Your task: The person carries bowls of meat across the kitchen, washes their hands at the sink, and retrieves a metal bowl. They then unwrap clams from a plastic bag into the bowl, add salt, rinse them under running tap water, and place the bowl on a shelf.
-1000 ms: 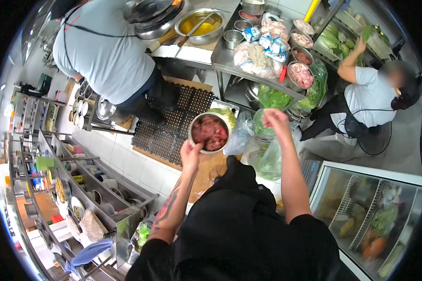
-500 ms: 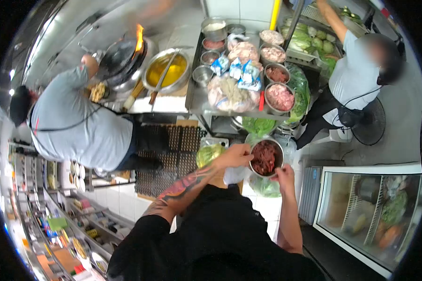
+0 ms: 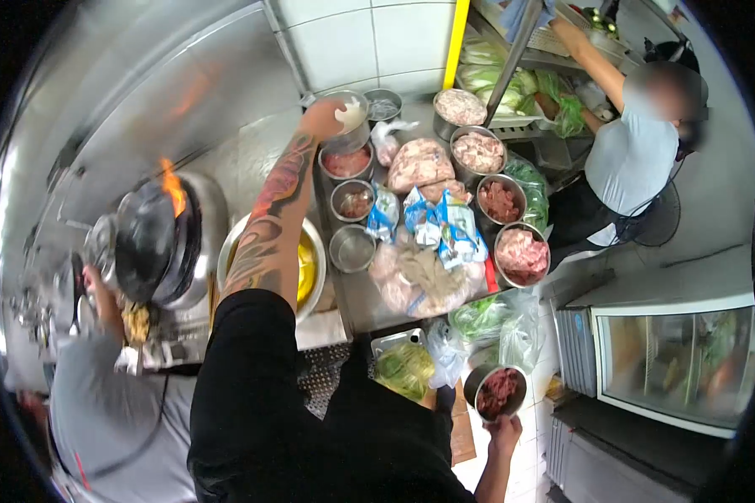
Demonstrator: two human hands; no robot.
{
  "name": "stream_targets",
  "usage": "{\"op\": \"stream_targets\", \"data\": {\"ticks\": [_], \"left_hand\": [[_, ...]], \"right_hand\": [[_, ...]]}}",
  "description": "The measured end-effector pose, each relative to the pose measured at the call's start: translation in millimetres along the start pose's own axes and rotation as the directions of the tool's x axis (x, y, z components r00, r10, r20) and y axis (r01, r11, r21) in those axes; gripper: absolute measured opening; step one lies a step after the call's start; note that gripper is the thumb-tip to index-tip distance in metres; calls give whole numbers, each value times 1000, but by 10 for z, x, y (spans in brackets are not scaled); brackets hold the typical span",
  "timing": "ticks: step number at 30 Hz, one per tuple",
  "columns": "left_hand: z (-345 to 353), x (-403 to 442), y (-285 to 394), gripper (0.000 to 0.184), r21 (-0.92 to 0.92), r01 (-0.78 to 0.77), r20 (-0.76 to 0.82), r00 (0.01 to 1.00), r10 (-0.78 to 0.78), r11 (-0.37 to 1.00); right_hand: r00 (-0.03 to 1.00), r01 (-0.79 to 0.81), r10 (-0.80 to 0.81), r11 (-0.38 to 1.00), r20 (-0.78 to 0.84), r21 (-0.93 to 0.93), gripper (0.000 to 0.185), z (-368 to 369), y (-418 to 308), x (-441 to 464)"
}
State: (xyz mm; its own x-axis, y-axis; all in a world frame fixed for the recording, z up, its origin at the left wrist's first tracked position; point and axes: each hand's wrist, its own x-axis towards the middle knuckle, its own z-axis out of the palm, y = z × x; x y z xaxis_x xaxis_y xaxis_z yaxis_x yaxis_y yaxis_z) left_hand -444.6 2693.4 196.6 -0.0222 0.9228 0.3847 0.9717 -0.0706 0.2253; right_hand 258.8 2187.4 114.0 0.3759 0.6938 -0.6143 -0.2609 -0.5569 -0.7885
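The left hand (image 3: 325,120), on the bowl half a second ago, now reaches far across the counter, fingers over the rim of a steel pot (image 3: 351,139); whether they grip, I cannot tell. Well apart, lower right, the round steel bowl (image 3: 471,387) of raw meat (image 3: 499,392) sits above the right hand (image 3: 503,431), which alone clasps its near rim. The bowl's mouth faces the camera, axis slightly tilted.

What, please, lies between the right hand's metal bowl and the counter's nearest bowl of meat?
A clear plastic bag, beside leafy greens, in the head view.
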Motion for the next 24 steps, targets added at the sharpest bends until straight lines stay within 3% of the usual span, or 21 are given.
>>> {"op": "stream_targets", "data": {"ticks": [1, 2, 3, 4, 5, 8, 11, 13, 20, 24], "left_hand": [[167, 172, -204, 45, -29, -13, 6, 1000, 13, 999], [319, 319, -360, 55, -81, -48, 246, 967, 67, 996], [436, 386, -433, 66, -136, -71, 472, 872, 127, 988], [565, 420, -450, 66, -155, -70, 480, 866, 137, 985], [598, 443, -367, 69, -23, 45, 535, 845, -26, 999], [847, 456, -479, 63, -69, 77, 567, 824, -25, 995], [926, 445, -423, 56, 48, 108, 522, 845, -117, 993], [609, 442, -123, 48, 242, 110, 494, 841, -220, 964], [303, 470, 45, 42, 186, 62, 475, 868, -145, 981], [499, 524, -87, 38, 248, 47, 432, 888, -154, 968]], "right_hand": [[998, -28, 28, 1000, -60, 7, 18, 107, 2, -165], [991, -57, 58, 998, -117, 8, 17, 160, 7, -296], [991, -67, 68, 998, -113, 13, 17, 115, 78, -417], [991, -79, 81, 997, -103, 22, 17, 90, 142, -505], [987, -79, 86, 995, -136, 53, 17, 209, 78, -675], [978, -118, 120, 993, -169, 20, 18, 422, -33, -905], [977, -124, 132, 991, -169, 60, 19, 477, 1, -965], [981, -108, 118, 992, -152, 68, 19, 435, 71, -919], [976, -85, 93, 995, -197, 48, 18, 665, -171, -969], [980, -37, 48, 998, -192, 57, 18, 510, -28, -946]]}}
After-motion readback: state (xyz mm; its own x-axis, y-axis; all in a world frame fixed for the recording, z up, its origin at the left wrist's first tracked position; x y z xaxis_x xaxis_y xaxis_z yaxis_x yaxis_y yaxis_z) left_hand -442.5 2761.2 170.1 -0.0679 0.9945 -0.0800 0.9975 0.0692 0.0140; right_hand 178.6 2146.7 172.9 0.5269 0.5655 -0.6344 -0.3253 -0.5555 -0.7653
